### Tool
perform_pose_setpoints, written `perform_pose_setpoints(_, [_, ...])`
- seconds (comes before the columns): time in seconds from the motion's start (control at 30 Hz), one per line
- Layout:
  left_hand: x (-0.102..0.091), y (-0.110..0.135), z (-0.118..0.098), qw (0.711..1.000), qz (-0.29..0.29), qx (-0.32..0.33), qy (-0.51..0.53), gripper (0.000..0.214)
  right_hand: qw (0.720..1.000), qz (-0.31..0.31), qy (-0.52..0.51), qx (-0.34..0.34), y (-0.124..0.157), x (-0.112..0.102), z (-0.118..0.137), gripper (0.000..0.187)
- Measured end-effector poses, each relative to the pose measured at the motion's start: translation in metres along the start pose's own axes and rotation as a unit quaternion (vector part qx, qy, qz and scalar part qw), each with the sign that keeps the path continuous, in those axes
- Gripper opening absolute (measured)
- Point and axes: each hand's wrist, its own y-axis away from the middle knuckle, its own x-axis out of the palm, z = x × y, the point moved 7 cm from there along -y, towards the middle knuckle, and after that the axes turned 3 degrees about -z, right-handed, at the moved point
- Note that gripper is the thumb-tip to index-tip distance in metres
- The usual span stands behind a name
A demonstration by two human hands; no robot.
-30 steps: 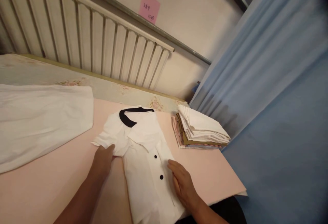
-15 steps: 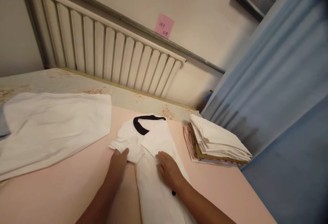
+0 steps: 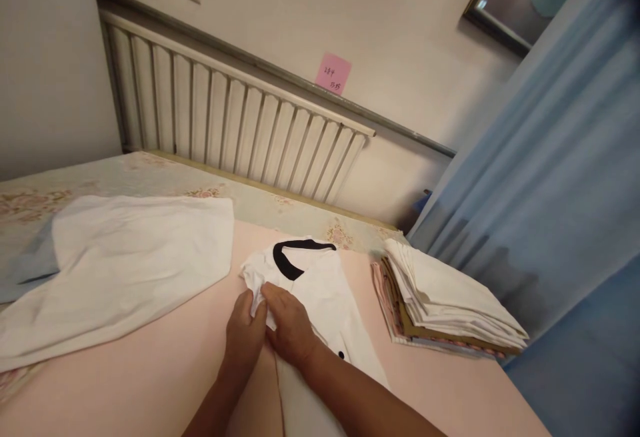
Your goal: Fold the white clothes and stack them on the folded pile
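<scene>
A white shirt [image 3: 325,283] with a black collar and a black button lies partly folded on the pink cloth. My left hand [image 3: 243,330] pinches its left sleeve between thumb and fingers. Right beside it, my right hand [image 3: 291,325] is closed on the same sleeve, its fingers close to those of the left. The gathered sleeve fabric bunches up between the two hands. The right forearm covers some of the shirt's lower body.
Folded cloths [image 3: 450,300] form a stack on the right. Another white garment [image 3: 145,263] is spread out on the left. Behind the floral bedding [image 3: 125,170] stands a radiator [image 3: 240,107]. A blue curtain [image 3: 550,157] hangs at the right.
My right hand has moved left from the shirt's front to the sleeve beside my left hand. The sleeve, flat before, is now bunched. The view has shifted somewhat.
</scene>
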Motion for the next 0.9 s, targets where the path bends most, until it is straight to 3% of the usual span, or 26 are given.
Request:
perform_pose_setpoints(0.07, [-0.003,-0.002,-0.003,1.000,-0.010,0.020,0.016,0.023,0.999,-0.003,-0.042,0.019,-0.008,0.002,-0.001,0.057])
perform_pose_setpoints(0.2, [-0.002,-0.006,0.011,0.996,0.006,-0.063,0.063,0.045,0.990,-0.011,-0.126,0.066,-0.018,0.003,-0.001,0.037])
perform_pose_setpoints(0.3, [-0.002,-0.007,0.018,0.990,0.007,-0.104,0.095,0.049,0.976,-0.010,-0.178,0.124,-0.023,0.010,-0.005,0.032])
perform_pose_setpoints(0.37, [-0.002,-0.007,0.021,0.987,0.001,-0.127,0.098,0.048,0.950,0.002,-0.246,0.191,-0.022,0.019,-0.011,0.036])
perform_pose_setpoints(0.47, [-0.003,-0.007,0.022,0.986,-0.010,-0.129,0.102,0.046,0.880,0.023,-0.374,0.292,-0.018,0.032,-0.020,0.052])
perform_pose_setpoints(0.53, [-0.002,-0.006,0.020,0.987,-0.005,-0.109,0.115,0.045,0.841,0.021,-0.426,0.332,-0.016,0.034,-0.024,0.049])
perform_pose_setpoints(0.6, [0.001,-0.004,0.019,0.989,0.003,-0.090,0.121,0.044,0.826,0.012,-0.436,0.357,-0.017,0.032,-0.028,0.036])
perform_pose_setpoints(0.67, [0.005,-0.001,0.020,0.989,0.015,-0.084,0.117,0.044,0.837,0.001,-0.387,0.387,-0.018,0.028,-0.034,0.030])
perform_pose_setpoints(0.8, [0.011,0.002,0.020,0.989,0.037,-0.075,0.123,0.042,0.885,-0.031,-0.225,0.407,-0.025,0.022,-0.045,0.021])
perform_pose_setpoints(0.9, [0.006,-0.001,0.024,0.983,0.000,-0.084,0.160,0.040,0.900,-0.031,-0.206,0.383,-0.035,0.026,-0.049,0.026])
